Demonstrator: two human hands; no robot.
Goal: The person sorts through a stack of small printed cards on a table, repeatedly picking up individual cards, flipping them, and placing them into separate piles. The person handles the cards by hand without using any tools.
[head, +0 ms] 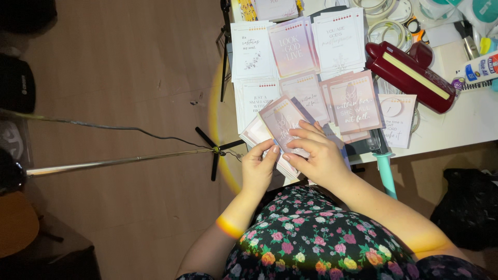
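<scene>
View from above, nearest parts first. A floral dress (pixel 316 233) fills the lower edge, with both forearms reaching up from it. The left hand (pixel 258 168) grips the near-left edge of a card stack (pixel 282 127), thumb on top and fingers curled under. The right hand (pixel 316 153) lies flat across the same stack, fingers spread leftward over the top pink card and pressing it down; both hands are thus closed on the stack. The stack sits at the near edge of the white counter (pixel 467 122), tilted and overhanging that edge slightly.

Just right of the stack lies a second pink pile (pixel 354 106), fanned and touching neighbouring cards. Right of that, a white card (pixel 398 119) rests partly over a tape roll. A teal handle (pixel 385 173) hangs down off the near edge of the counter, below these cards.

Beyond the stack, further piles lie in rows: a white pile (pixel 255 98) behind it to the left, then at the far side a white pile (pixel 252 51), a pink pile (pixel 291 47) and another white pile (pixel 340 40), edges overlapping. To the right stands a dark red tool (pixel 410 75) with a cream strip along its top, set diagonally. Behind it lie tape rolls (pixel 389 28), and at the far right a glue bottle (pixel 480 68) on its side.

Left of the counter, on the wooden floor (pixel 129 78), a metal stand pole (pixel 114 162) runs horizontally, with a black cable above it.
</scene>
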